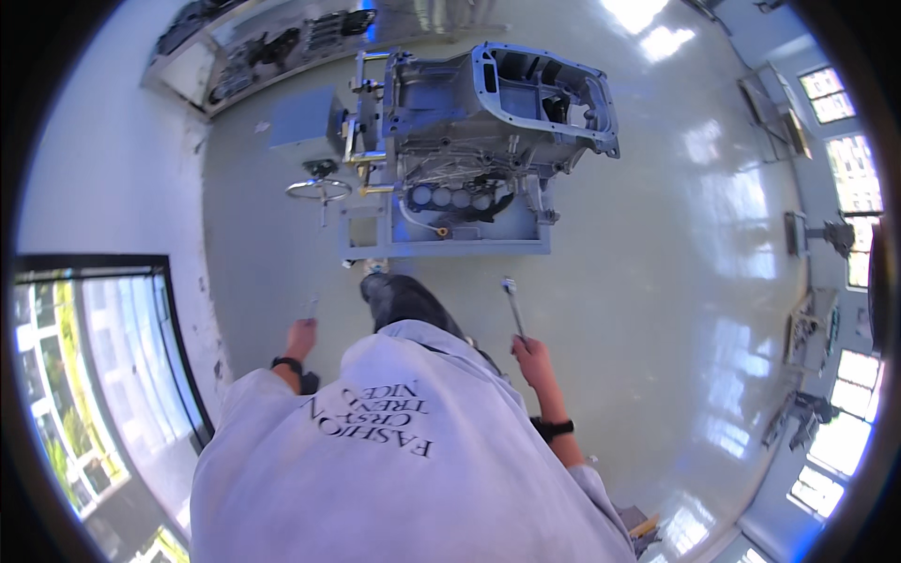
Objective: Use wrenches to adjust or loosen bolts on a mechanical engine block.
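My right hand is closed around the handle of a ratchet wrench, whose head points forward, away from me. On the left, my left hand hangs out to the side with its fingers curled. A thin, faint shape shows just beyond those fingers, too blurred to name. Ahead of both hands, and apart from them, an engine block sits on a metal stand. Its large open housing faces up at the far right end.
A handwheel and a grey box are at the stand's left side. Behind, a bench carries several dark metal parts. A white wall runs along the left. More equipment lines the right wall beneath windows.
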### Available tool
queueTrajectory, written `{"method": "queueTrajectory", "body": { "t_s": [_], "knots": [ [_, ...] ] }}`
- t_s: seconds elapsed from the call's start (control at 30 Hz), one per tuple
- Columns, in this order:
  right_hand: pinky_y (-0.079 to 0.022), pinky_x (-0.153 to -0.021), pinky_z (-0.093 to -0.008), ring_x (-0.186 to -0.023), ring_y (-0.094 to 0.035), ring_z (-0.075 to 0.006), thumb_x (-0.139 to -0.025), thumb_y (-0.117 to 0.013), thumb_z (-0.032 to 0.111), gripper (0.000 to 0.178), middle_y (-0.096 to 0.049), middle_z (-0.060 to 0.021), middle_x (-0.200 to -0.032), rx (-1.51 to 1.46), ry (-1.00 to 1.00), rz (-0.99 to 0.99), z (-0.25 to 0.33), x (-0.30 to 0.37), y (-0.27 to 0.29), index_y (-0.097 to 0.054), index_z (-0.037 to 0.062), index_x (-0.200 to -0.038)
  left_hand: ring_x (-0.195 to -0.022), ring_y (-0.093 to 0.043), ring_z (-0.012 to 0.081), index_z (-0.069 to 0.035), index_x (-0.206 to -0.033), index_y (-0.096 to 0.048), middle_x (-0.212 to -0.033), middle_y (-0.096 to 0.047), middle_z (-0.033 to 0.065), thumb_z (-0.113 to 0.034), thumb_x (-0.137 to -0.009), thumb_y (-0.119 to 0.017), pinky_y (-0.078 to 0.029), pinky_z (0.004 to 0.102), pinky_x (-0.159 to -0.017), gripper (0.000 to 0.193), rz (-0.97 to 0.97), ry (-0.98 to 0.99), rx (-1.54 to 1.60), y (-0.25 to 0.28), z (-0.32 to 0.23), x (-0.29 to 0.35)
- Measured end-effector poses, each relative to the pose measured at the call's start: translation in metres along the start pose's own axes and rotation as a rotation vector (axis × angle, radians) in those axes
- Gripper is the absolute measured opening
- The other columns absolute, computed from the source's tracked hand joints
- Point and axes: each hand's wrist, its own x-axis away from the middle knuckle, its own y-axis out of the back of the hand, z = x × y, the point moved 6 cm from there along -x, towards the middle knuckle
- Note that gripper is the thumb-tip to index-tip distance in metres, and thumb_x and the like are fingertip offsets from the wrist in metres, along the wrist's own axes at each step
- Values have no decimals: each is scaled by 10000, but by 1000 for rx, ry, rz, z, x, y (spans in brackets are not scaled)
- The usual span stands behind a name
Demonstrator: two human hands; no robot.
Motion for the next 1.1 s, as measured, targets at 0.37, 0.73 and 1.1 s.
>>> {"method": "queueTrajectory", "body": {
  "t_s": [0.37,0.73,1.1],
  "knots": [
    [-349,-420,-262,-428,-433,-87,-846,-508,247,269,-477,-21,-528,-229,-88,-1,-86,-44,105,-579,11,-737,-611,-569,285,-15,-691,-606,-618,-575,153,-317,-813,-521,-430,378,-601,337,213,-701,92,-70,-325,130],
    [-414,-435,-352,-461,-540,-207,-785,-530,245,286,-551,-112,-536,302,-330,300,-203,-36,179,-587,-27,-720,-792,-591,323,-44,-828,-630,-846,-620,180,-308,-742,-534,-449,414,-720,294,380,-464,-131,-169,-380,73],
    [-446,-462,-360,-449,-541,-198,-784,-543,233,293,-556,-124,-536,295,-61,35,-117,-330,344,-580,-19,-639,-649,-577,327,-36,-802,-611,-746,-609,185,-343,-801,-488,-431,428,-600,331,428,-655,157,-256,-490,117]
  ]
}}
